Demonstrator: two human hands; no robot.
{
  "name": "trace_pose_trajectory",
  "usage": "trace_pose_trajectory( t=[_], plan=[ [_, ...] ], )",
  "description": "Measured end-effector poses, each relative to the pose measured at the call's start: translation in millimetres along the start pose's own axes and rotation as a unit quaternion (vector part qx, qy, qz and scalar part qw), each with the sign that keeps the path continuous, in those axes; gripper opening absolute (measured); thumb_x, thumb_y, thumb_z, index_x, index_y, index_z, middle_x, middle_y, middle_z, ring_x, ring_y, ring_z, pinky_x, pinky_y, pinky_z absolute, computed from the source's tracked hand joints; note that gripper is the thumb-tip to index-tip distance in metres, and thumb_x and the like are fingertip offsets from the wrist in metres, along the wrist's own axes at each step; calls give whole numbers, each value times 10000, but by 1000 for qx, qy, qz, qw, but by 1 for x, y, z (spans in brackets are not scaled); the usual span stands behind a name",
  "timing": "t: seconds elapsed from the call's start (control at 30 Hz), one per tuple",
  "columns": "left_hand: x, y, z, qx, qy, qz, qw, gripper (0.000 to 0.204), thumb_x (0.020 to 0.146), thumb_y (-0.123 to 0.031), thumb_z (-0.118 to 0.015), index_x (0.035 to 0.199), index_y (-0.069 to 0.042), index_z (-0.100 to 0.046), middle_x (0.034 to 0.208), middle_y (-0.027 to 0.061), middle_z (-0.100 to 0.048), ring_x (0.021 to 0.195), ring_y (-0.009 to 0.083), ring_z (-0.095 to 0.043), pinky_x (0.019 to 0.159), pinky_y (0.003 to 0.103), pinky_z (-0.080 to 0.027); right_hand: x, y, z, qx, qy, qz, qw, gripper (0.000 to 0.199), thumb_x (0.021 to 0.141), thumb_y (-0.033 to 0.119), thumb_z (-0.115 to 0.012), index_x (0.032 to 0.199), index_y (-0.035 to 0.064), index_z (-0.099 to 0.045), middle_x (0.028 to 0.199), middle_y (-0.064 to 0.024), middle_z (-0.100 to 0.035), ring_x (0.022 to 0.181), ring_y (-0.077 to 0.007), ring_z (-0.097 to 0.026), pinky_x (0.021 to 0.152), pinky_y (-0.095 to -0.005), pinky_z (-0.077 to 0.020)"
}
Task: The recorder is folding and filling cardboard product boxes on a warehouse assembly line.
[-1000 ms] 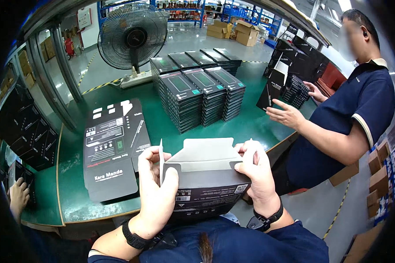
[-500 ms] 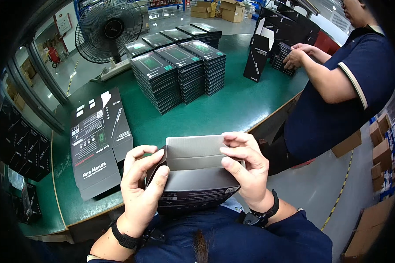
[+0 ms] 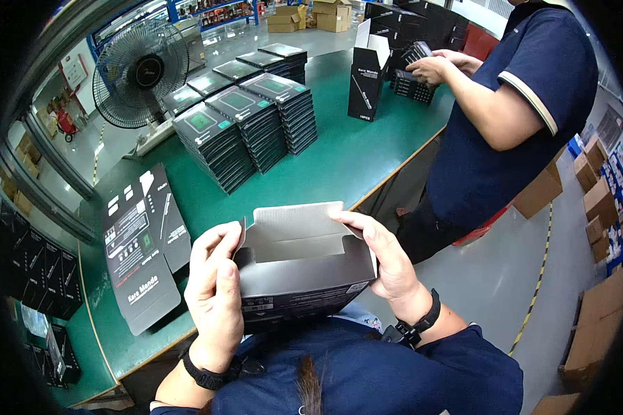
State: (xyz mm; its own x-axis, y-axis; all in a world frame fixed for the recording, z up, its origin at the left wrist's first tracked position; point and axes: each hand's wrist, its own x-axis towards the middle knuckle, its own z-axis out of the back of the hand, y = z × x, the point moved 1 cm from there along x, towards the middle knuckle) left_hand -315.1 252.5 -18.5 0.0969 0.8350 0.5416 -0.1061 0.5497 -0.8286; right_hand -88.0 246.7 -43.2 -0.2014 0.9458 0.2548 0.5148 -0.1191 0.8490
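A black carton (image 3: 301, 278) with a pale grey inside is held up close to my body, its top open and a broad flap standing at the far side. My left hand (image 3: 214, 294) grips its left end, thumb along the side and fingers by a small side flap. My right hand (image 3: 387, 259) holds its right end, with the index finger reaching to the corner of the far flap. Left of my hands, a flattened black carton (image 3: 145, 242) with white print lies on the green table (image 3: 270, 185).
Stacks of thin black boxes (image 3: 239, 131) stand mid-table, with a fan (image 3: 142, 72) behind them. At right a co-worker (image 3: 512, 124) handles small black packs beside an upright open carton (image 3: 368, 79). More black cartons (image 3: 41, 270) stand at far left.
The carton's open mouth shows more of its inside. My right fingers have shifted, the thumb leaving the front rim. The view has turned, and the co-worker has lifted a pack.
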Motion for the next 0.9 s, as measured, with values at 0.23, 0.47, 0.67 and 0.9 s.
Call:
trace_pose_trajectory(
  t=[0.23,0.47,0.67,0.9],
  plan=[
    [30,-20,0,98,24,-14,995,593,788,-245,-638,1307,-14,-470,1303,149,-457,1219,269,-422,1034,386,-313,50,16,-17,68,-19,92,993,395,971,280,-451,1265,17,-434,1191,-78,-525,1109,-137,-475,961,-273,-363],
    [29,-11,4,73,-33,88,993,609,764,-150,-598,1336,-28,-429,1269,116,-459,1194,229,-434,1039,361,-302,49,-10,-11,-48,-127,199,970,462,837,-9,-570,1232,50,-337,1220,-162,-407,1023,-183,-494,902,-316,-404],
    [24,-10,0,39,-37,84,995,762,749,-80,-594,1419,-30,-234,1370,168,-333,1290,268,-346,1069,387,-257,44,-6,3,-328,-88,346,874,438,840,148,-649,1215,37,-452,1281,-214,-366,1043,-283,-552,897,-363,-447],
    [21,-5,-4,38,-90,81,992,742,753,-91,-637,1393,-19,-269,1348,150,-334,1255,253,-359,1055,383,-283,45,-15,1,-476,-78,323,814,514,734,343,-772,1062,-17,-607,1228,-243,-408,1026,-323,-555,883,-393,-460]
  ],
)
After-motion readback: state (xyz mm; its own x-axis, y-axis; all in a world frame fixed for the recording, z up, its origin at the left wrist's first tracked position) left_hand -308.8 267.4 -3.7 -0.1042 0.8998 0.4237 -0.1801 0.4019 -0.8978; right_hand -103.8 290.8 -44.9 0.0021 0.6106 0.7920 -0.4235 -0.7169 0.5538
